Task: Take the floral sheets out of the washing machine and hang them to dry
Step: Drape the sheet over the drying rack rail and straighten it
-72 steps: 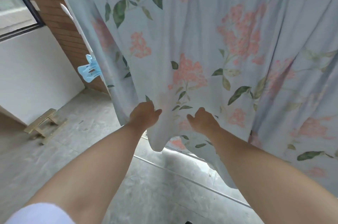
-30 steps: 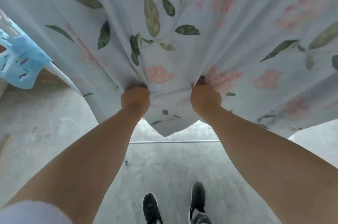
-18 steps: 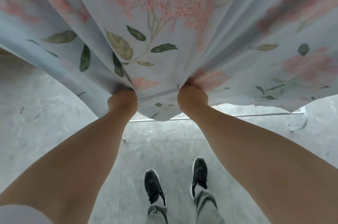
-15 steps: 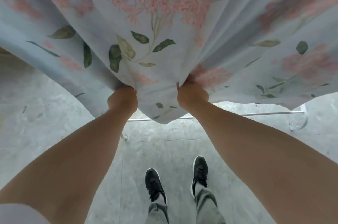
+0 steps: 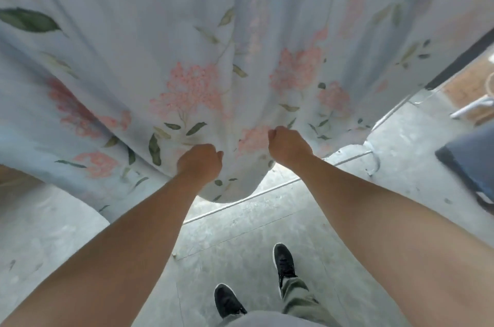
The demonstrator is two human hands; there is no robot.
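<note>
we see the floral sheet (image 5: 187,32) hanging in long vertical folds across the upper view, pale blue with pink flower clusters and green leaves (some look faded). its lower edge droops in a rounded lobe, bunched where our left hand (image 5: 200,163) and right hand (image 5: 289,146) grip it at 2 spots.

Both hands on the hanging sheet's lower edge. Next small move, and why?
Probably draw the left hand and right hand apart along the hem. Both grip the floral sheet close together near its bottom edge, and the cloth above them hangs bunched in deep folds, so spreading it should help it dry.
</note>
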